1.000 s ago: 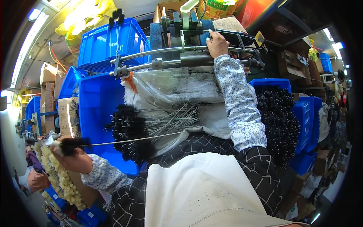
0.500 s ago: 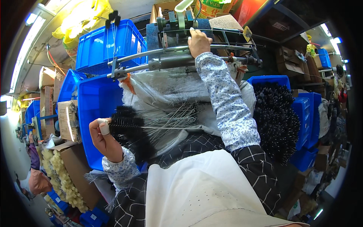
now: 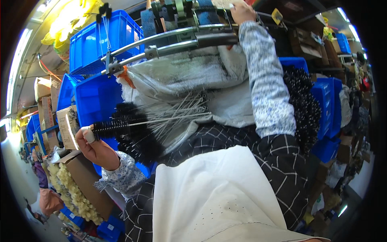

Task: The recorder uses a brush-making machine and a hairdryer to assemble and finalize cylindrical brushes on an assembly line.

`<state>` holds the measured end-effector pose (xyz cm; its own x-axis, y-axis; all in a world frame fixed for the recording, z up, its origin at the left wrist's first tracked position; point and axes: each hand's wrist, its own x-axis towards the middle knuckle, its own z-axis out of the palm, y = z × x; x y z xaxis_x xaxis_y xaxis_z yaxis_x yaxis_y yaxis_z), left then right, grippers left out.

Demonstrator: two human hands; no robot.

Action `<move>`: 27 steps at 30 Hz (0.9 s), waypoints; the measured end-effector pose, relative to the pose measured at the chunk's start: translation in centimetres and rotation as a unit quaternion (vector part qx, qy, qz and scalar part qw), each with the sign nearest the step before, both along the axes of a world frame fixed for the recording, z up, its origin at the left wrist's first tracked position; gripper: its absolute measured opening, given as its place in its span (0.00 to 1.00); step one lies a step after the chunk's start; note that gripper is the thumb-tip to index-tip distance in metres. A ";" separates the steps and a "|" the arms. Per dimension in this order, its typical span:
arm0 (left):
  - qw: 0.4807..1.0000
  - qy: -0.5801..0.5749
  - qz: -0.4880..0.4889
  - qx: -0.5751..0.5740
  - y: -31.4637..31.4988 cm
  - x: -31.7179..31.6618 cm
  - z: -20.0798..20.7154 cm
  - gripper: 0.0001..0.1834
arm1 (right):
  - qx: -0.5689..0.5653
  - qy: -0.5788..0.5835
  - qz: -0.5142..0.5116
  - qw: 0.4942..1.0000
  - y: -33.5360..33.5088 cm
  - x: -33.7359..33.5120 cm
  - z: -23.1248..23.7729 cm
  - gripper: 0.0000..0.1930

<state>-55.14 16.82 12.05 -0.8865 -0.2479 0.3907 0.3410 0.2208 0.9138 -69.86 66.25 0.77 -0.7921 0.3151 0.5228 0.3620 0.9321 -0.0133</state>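
Observation:
At the left, my left hand (image 3: 95,148), a white wrap on one finger, pinches the bristle end of a black tube brush (image 3: 124,126). Its twisted wire stem points right, above a pile of similar brushes (image 3: 139,147) lying on pale sacking (image 3: 229,103). My right arm, in a flowered sleeve, reaches far forward. My right hand (image 3: 242,13) is curled at the right part of a bench machine (image 3: 179,14) with blue-grey rollers. What its fingertips hold is too small to make out. Two metal bars (image 3: 173,47) run across the machine's near side.
A blue bin (image 3: 96,101) stands left of the sacking, with a blue crate (image 3: 102,44) behind it. At the right lies a big heap of black brushes (image 3: 303,105) beside blue bins (image 3: 324,105). A cardboard box (image 3: 86,181) and another person (image 3: 49,201) are far left.
My right hand has slid right and away along the machine. My left hand has drawn the brush left and a little down, out over the pile. The view has shifted.

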 end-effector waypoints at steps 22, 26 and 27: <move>0.996 -0.018 0.011 0.081 -0.8 -3.2 -3.0 0.06 | -0.249 -0.331 0.296 0.861 -13.8 30.4 -2.3 0.14; 0.996 -0.064 0.032 0.056 -2.0 -3.9 -4.5 0.07 | -0.298 -0.340 0.263 0.852 -15.4 32.5 -2.7 0.12; 0.996 -0.070 0.027 0.044 -2.4 -4.1 -4.9 0.07 | -0.328 -0.323 0.253 0.851 -15.1 33.1 -2.3 0.11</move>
<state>-59.28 14.39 7.14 -0.9152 -0.3248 0.2384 0.1985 0.1515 0.9683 -36.77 51.15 -1.48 -0.9686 -0.0961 -0.2292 0.0451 0.8390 -0.5422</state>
